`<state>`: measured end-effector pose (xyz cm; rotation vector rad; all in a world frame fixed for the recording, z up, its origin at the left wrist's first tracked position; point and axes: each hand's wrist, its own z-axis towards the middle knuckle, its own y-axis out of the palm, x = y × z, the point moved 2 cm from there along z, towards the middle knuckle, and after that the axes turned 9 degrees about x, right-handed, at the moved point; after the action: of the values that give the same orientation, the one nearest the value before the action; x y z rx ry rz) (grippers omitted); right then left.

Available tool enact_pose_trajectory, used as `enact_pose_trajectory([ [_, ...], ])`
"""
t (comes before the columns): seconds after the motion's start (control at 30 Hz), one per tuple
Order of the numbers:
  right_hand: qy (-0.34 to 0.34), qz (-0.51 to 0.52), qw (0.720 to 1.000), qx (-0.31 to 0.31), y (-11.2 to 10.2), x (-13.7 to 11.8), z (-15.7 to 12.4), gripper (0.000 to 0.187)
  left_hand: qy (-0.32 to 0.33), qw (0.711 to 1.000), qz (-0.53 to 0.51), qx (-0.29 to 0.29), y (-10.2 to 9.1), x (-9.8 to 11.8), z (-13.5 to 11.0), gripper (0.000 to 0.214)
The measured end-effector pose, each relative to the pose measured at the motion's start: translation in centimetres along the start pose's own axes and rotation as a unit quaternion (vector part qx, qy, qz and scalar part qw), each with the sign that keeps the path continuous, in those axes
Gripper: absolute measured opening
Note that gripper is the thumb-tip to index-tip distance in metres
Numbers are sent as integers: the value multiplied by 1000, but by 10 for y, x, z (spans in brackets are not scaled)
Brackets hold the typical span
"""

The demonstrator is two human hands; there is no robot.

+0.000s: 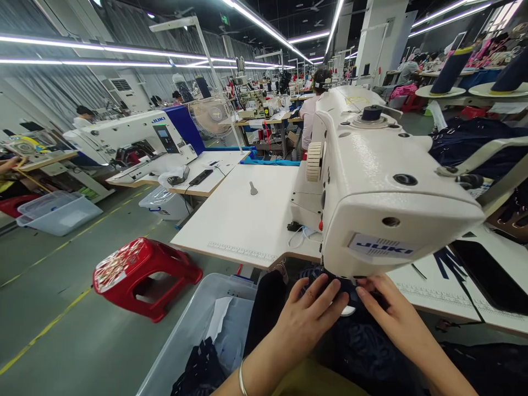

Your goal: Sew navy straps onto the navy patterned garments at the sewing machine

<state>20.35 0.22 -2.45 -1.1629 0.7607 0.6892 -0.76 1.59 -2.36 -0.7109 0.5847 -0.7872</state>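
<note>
A white sewing machine (371, 187) stands on a white table (243, 214) right in front of me. Under its head lies dark navy fabric (358, 341), which runs down toward my lap. My left hand (307, 319) rests on the fabric with its fingers stretched toward the needle area. My right hand (385, 311) lies on the same fabric just to the right, fingers extended and pressed flat. The needle itself is hidden behind the machine head.
A clear plastic bin (193, 335) with dark cloth pieces sits by my left knee. A red plastic stool (142, 275) stands on the floor at left. Another sewing machine (136, 140) and other workers fill the rows behind. Navy thread cones (451, 69) stand at upper right.
</note>
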Motion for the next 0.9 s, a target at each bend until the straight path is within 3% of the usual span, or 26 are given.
enact_pose_trajectory([
  [0.17,-68,5,997,-22,3,-3,11,32,10,1000,22,-12,-3,3,3,38],
  [0.3,-70,-10,996,-60,3,-2,13,37,-12,1000,25,1,-4,4,4,38],
  [0.9,-86,-48,994,-42,8,12,18,35,-43,999,29,1,-1,7,6,39],
])
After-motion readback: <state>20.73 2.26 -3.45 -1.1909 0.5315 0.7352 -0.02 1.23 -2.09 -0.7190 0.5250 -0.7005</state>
